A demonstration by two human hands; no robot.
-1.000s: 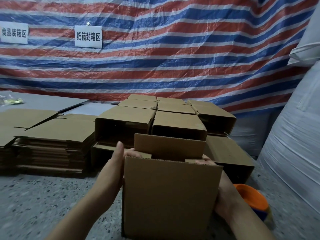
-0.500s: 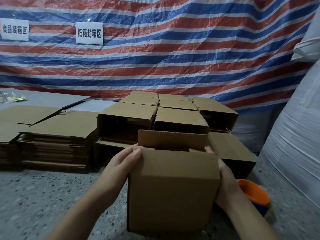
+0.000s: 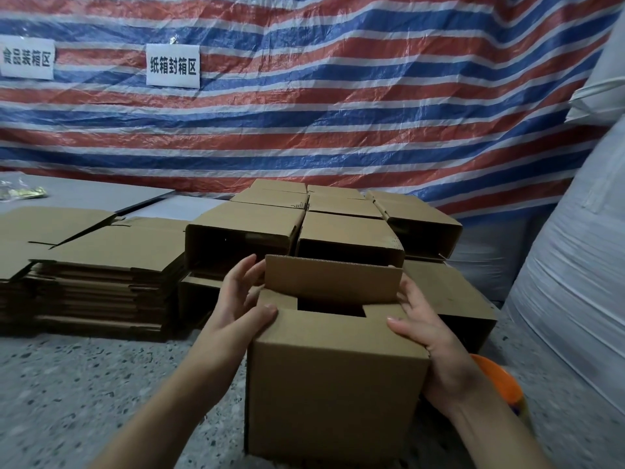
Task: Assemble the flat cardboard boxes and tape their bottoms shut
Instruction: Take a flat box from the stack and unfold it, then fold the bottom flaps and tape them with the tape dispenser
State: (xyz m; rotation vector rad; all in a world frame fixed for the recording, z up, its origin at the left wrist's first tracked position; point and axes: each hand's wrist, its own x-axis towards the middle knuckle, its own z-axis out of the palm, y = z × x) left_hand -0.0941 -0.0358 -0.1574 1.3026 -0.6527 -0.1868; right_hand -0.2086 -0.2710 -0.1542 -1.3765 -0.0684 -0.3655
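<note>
Brown corrugated cardboard box (image 3: 334,384) front and centre, standing on the speckled grey terrazzo floor (image 3: 84,384), and two bare hands are on it. Left hand (image 3: 236,306) wraps the near left top corner, thumb laid over the near flap, fingers curled against the left side. Right hand (image 3: 429,330) mirrors it on the right top corner, thumb on the flap, palm cupping the side wall. Three flaps are folded down flat, one far flap (image 3: 333,277) stands upright with its wavy fluted edge showing, and a dark rectangular gap sits between them. The box's bottom is cut off by the frame edge.

Behind it, a cluster of assembled plain brown boxes (image 3: 348,231); I count about eight, though the near box hides parts of the lower ones. At far left, two stacks of flattened cardboard blanks (image 3: 101,265), layered edges visible, the left one running out of frame. An orange round plastic object (image 3: 497,377) peeks from behind the right wrist, mostly hidden. Two white paper signs with black characters (image 3: 173,65) hang on the crinkled red, white and blue striped tarpaulin (image 3: 372,96). White woven sacks (image 3: 581,265) bulge at right. A small crumpled wrapper (image 3: 20,192) at far left is too blurred to identify.
</note>
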